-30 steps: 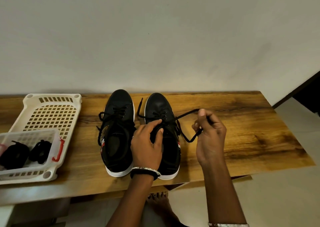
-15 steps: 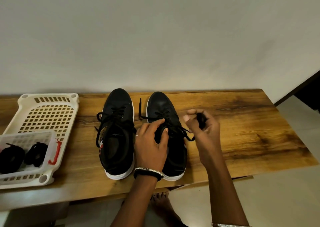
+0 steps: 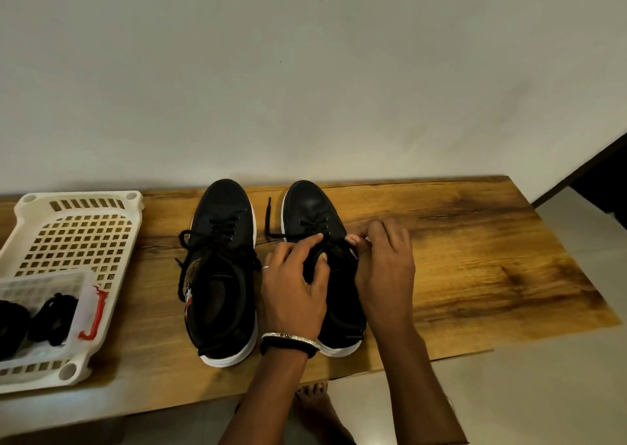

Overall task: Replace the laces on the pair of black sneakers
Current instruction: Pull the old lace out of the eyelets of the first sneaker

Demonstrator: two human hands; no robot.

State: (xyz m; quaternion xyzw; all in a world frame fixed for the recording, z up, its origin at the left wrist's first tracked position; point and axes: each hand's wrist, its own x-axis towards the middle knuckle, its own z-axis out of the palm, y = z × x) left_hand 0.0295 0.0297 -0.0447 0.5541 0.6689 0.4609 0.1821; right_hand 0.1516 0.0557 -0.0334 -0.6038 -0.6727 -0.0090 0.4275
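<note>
Black lace (image 3: 268, 217) on the right sneaker (image 3: 307, 207) is a thin, soft cord with almost no weight. It has no stiffness of its own, so it only goes where it's pulled and will snag at the eyelets if dragged sideways. One free end lies on the bench (image 3: 475, 241) in the gap between the two shoes. For threading I'd hold it at the hard tip, and for pulling slack, close to the eyelet.

The sneaker itself is light, with a firm white sole and a floppy upper and tongue. It'll slide on smooth wood unless pinned.

Left grip (image 3: 293, 295) does the pinning: forefinger on the lacing, thumb hooked at the tongue, clenched on the right sneaker's upper. Right grip (image 3: 385, 268) has its fingertips bunched at the shoe's outer eyelet row. It looks like it's pinching the lace there, but the cord is hidden under the fingers.

The left sneaker (image 3: 225, 203) sits just beside it, toes to the wall, laced, with loose ends hanging off its left side.

The bench is glossy wood grain, flat and pushed against a plain pale wall (image 3: 305, 71). A white perforated plastic basket (image 3: 81, 237) sits at the left end. A clear tub (image 3: 44, 285) in it holds two black bundles (image 3: 54, 312).

Pale tiled floor (image 3: 543, 393) below, with a bare foot (image 3: 315, 400) near the bench edge.
</note>
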